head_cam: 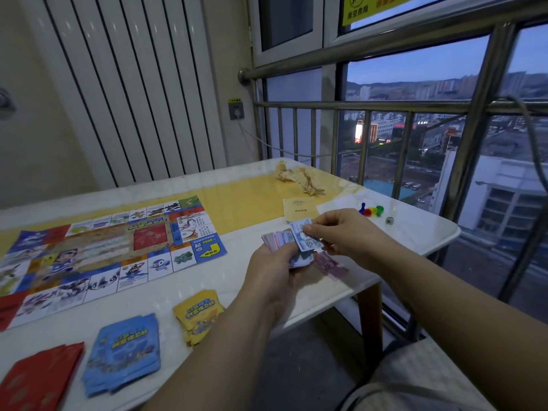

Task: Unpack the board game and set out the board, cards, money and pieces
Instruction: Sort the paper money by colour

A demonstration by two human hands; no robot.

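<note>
Head view: left grip [272, 271] clasps the fanned play money [274, 240] while right grip [347, 232] pinches one blue note [307, 242] off it, likely sorting by denomination. Purple notes [332, 266] lie on the table [222, 275] just below right grip.

Spotting "起点" and "2000" on board [207, 247] corner; "50" on blue note [305, 240]; "高空危险" up on yellow window sign [366, 10].

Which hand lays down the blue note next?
Right: the right hand pinches the blue note, so it can set it on the table; the left hand grips the money stack.
</note>
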